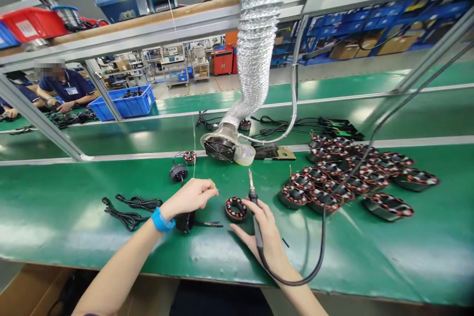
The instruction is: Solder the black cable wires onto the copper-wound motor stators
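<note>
My left hand [194, 195], with a blue band at the wrist, pinches a thin solder wire [194, 168] that hangs down from above; a short end pokes out past the fingertips. My right hand [264, 229] holds a soldering iron [253, 200], its tip pointing up and away from me. Between the hands a wound stator ring [236, 210] lies on the green bench, close to my right thumb and fingertips. Below my left wrist sits a black round motor part [184, 222], partly hidden, with loose wire leads [209, 224] reaching right.
Many wound stators [344, 173] crowd the right side. Black cables [129, 212] lie at left, near another black motor part [178, 173]. A fan-ended extraction duct [255, 49] hangs ahead, beside a small round container [244, 155]. The iron's cord [321, 247] loops at right. A co-worker [66, 86] sits far left.
</note>
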`<state>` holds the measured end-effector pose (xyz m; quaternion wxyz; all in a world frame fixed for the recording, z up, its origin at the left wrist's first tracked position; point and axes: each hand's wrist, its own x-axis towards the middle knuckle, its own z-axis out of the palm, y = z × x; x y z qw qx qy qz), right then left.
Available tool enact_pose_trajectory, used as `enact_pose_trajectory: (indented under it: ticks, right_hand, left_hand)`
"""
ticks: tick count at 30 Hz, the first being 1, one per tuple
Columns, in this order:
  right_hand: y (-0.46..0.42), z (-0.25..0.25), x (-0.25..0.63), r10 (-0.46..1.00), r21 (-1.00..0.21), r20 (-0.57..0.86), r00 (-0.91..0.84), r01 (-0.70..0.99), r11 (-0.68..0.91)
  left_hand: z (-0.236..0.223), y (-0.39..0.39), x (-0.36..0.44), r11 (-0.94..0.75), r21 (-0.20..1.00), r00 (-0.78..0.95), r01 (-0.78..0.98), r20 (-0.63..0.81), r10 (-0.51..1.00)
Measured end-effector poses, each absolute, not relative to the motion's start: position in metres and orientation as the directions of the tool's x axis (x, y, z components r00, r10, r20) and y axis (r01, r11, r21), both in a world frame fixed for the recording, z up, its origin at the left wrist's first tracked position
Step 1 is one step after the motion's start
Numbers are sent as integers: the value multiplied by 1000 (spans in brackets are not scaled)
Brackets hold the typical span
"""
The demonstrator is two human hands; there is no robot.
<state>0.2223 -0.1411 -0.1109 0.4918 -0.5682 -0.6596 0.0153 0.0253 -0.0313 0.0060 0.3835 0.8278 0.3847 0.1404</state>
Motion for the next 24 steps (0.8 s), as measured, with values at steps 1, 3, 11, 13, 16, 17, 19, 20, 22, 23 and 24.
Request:
enact_pose_trajectory:
  ticks: [1, 3, 11, 13, 16, 17, 19, 20, 22, 23, 24]
  right_hand:
    - [-143, -112, 223, 772, -590, 621, 132, 727, 351]
    - [-144, -114, 224, 789, -606, 602, 124, 715, 350]
    - [-145, -108, 219, 787, -585, 611, 85, 718, 377]
    - [-153, -108, 212, 777, -575, 623, 94, 728, 373]
    - [-165, -109, 204, 784, -592, 612, 103, 717, 368]
    - [-166, -109, 204, 785, -594, 611, 105, 716, 366]
    - [-164, -108, 207, 784, -594, 611, 110, 718, 363]
    - [-161, -106, 210, 783, -596, 613, 107, 713, 370]
    - [-150, -100, 219, 797, -612, 601, 58, 675, 412]
    - [-144, -96, 224, 809, -624, 587, 12, 643, 444]
    - [-138, -93, 229, 818, -635, 573, -45, 607, 478]
  left_hand:
    - [5, -28, 33, -448, 709, 688, 545, -73, 722]
    - [3, -26, 49, -498, 625, 713, 601, -138, 687]
    - [-7, -23, 83, -440, 438, 601, 784, -360, 713]
    - [-8, -16, 85, -465, 422, 602, 778, -288, 745]
    - [-10, -4, 82, -512, 455, 628, 729, -146, 765]
    - [-10, -1, 79, -516, 476, 638, 712, -132, 759]
    - [-9, 1, 70, -509, 508, 662, 694, -175, 728]
    - [-7, 1, 65, -506, 514, 675, 692, -214, 706]
    - [-4, -2, 55, -514, 512, 700, 688, -280, 657]
    - [-3, -4, 51, -513, 516, 707, 686, -304, 639]
    - [-3, -6, 47, -506, 526, 711, 684, -322, 626]
